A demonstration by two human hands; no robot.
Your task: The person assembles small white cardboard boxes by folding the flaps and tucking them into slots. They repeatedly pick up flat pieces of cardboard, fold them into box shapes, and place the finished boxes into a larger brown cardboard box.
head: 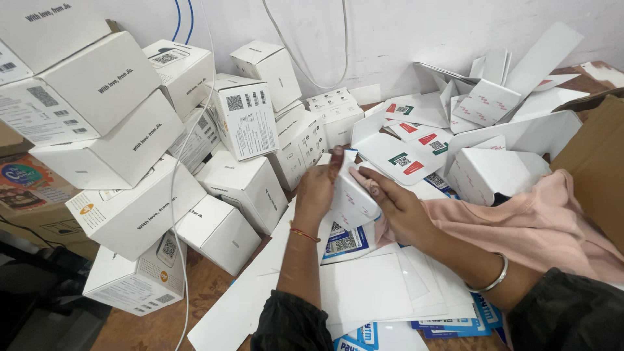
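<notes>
matt white cardboard box (351,195), smooth paper sheets (364,289), wooden table (156,325)

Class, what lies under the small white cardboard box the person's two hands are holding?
Under the small white cardboard box lie flat white card sheets and blue-edged printed cards. The wooden table beneath is covered.

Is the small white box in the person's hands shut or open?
Cannot tell. Both hands cover the box; only a smooth white side shows.
</notes>
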